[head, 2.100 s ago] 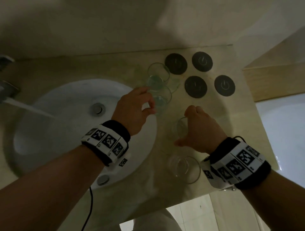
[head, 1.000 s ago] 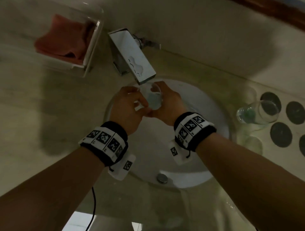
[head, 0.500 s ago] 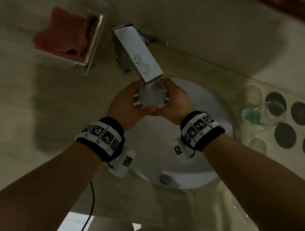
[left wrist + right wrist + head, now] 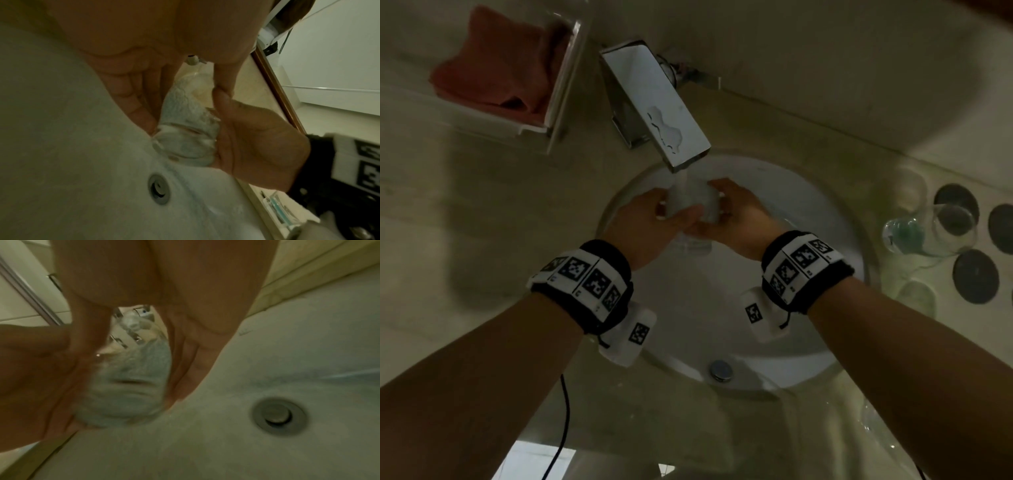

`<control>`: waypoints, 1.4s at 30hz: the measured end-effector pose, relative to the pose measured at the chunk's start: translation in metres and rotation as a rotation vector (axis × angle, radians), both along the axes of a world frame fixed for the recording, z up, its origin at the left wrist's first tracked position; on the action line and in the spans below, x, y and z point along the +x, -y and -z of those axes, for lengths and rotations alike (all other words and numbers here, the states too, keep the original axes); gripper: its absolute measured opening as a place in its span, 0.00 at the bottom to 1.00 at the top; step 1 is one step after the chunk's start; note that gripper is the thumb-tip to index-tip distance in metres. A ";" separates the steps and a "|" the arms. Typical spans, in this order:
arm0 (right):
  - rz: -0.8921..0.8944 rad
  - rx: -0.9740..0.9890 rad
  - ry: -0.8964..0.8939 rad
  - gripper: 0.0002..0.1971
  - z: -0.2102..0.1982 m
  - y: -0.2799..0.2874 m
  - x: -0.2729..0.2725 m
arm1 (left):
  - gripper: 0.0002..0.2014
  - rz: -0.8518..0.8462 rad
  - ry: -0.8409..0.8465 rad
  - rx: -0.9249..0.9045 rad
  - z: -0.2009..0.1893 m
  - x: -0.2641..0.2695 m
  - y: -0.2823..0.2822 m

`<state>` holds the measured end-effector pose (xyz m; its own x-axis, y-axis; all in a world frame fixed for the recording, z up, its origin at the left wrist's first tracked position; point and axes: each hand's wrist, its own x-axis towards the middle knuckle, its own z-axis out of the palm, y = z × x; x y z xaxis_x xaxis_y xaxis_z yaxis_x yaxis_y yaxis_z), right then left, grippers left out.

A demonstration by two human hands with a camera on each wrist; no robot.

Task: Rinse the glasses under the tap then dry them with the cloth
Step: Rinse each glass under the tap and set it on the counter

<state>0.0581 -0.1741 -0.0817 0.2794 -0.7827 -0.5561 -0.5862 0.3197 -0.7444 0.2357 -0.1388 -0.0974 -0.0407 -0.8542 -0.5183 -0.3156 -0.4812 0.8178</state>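
A clear glass [image 4: 693, 202] full of foaming water sits under the running tap [image 4: 654, 102], over the white basin [image 4: 808, 212]. My left hand [image 4: 654, 219] grips its left side and my right hand [image 4: 732, 216] grips its right side. The left wrist view shows the glass [image 4: 189, 129] between fingers and thumb. The right wrist view shows the glass [image 4: 131, 379] cupped by both hands. A red cloth [image 4: 496, 72] lies in a clear tray [image 4: 558, 99] at the back left. Another glass [image 4: 931, 229] stands on the counter to the right.
Dark round coasters [image 4: 976, 275] lie on the counter at the far right, with more glasses [image 4: 916, 298] near them. The basin drain [image 4: 277, 416] is below the hands. An overflow cap [image 4: 720, 370] sits at the basin's near rim. A black cable [image 4: 563, 411] hangs below the left wrist.
Both hands carried a glass from the counter to the basin and raised it under the tap. Water now fills it and spills over.
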 end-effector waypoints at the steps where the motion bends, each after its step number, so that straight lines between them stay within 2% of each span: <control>1: -0.001 0.067 -0.010 0.42 0.001 -0.002 -0.001 | 0.42 0.029 0.022 0.049 -0.001 -0.001 0.000; 3: 0.021 0.182 -0.005 0.33 -0.001 -0.006 0.000 | 0.44 0.057 0.055 0.127 -0.001 -0.003 -0.001; 5: 0.038 0.276 -0.016 0.26 -0.003 -0.009 0.003 | 0.41 0.071 0.099 0.177 -0.001 -0.007 -0.002; 7: 0.057 0.331 -0.066 0.28 -0.005 -0.011 0.004 | 0.38 0.060 0.141 0.208 0.001 -0.010 -0.003; 11: 0.109 0.419 -0.083 0.28 -0.009 -0.011 0.004 | 0.38 0.042 0.124 0.302 0.000 -0.013 -0.001; 14: 0.063 0.329 -0.109 0.27 -0.009 -0.007 0.002 | 0.32 -0.030 0.070 0.278 -0.001 -0.012 0.000; 16: 0.037 0.187 -0.107 0.27 -0.010 -0.006 0.002 | 0.24 -0.089 -0.047 0.259 -0.005 -0.013 0.001; 18: 0.064 0.067 -0.060 0.34 -0.010 -0.006 0.001 | 0.18 -0.144 -0.163 0.229 -0.009 -0.014 0.003; 19: 0.086 0.027 -0.021 0.36 -0.011 -0.006 0.000 | 0.19 -0.168 -0.205 0.202 -0.010 -0.013 0.004; 22: 0.130 -0.059 0.050 0.41 -0.009 -0.004 0.002 | 0.34 -0.174 -0.219 0.081 -0.009 -0.011 0.006; 24: 0.128 -0.131 0.033 0.45 -0.007 -0.002 0.003 | 0.38 -0.130 -0.176 -0.012 -0.007 -0.011 0.005; 28: 0.096 -0.219 0.010 0.47 -0.009 -0.003 0.007 | 0.46 -0.102 -0.181 -0.063 -0.006 -0.010 0.007; 30: 0.085 -0.254 0.001 0.47 -0.009 -0.003 0.009 | 0.46 -0.079 -0.147 -0.092 -0.004 -0.009 0.009; 33: 0.079 -0.261 -0.009 0.46 -0.010 -0.003 0.009 | 0.42 -0.111 -0.208 -0.081 -0.005 -0.009 0.008; 36: 0.077 -0.263 0.018 0.45 -0.010 -0.003 0.009 | 0.46 -0.141 -0.268 -0.079 -0.002 -0.007 0.007; 40: 0.071 -0.261 0.028 0.44 -0.010 -0.003 0.010 | 0.44 -0.155 -0.299 -0.091 -0.003 -0.007 0.006; 42: 0.071 -0.264 0.030 0.45 -0.008 -0.003 0.011 | 0.46 -0.155 -0.309 -0.096 -0.003 -0.005 0.006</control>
